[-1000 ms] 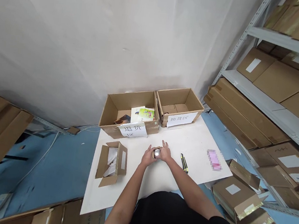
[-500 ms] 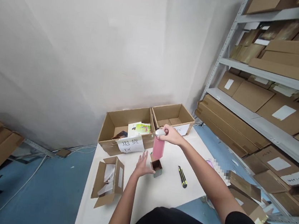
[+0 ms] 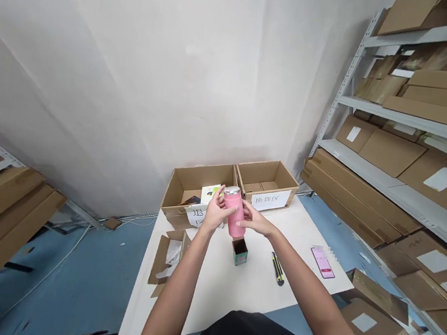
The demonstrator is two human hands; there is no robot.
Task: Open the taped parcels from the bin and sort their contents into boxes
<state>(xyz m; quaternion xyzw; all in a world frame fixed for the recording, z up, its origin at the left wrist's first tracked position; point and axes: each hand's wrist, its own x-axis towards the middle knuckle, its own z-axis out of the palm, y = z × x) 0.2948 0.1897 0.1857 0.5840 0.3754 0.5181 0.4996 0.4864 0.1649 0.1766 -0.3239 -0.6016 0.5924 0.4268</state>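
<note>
We have a pink bottle with a silvery lid (image 3: 234, 217) between our two hands, in front of the larger open carton (image 3: 172, 214). Our left grip (image 3: 215, 209) is curled along one side of it and our right grip (image 3: 257, 219) closes on the other, so the bottle is pinched from both sides, leaning slightly. We cannot tell whether its base touches anything.

Nearest us, the small green box (image 3: 240, 254) stands open on the white worktop (image 3: 225, 291), its visible inside bare. We judge that the unpacking is done: the bottle is out, and the cardboard box with white paper (image 3: 159, 260) at the left also lies open. The lid is on. What remains, as far as we can judge, is that the bottle is not yet set down, nor in the smaller carton (image 3: 261, 173) or the larger one. The utility knife (image 3: 277, 269) and smartphone (image 3: 323, 262) lie apart, untouched.
</note>
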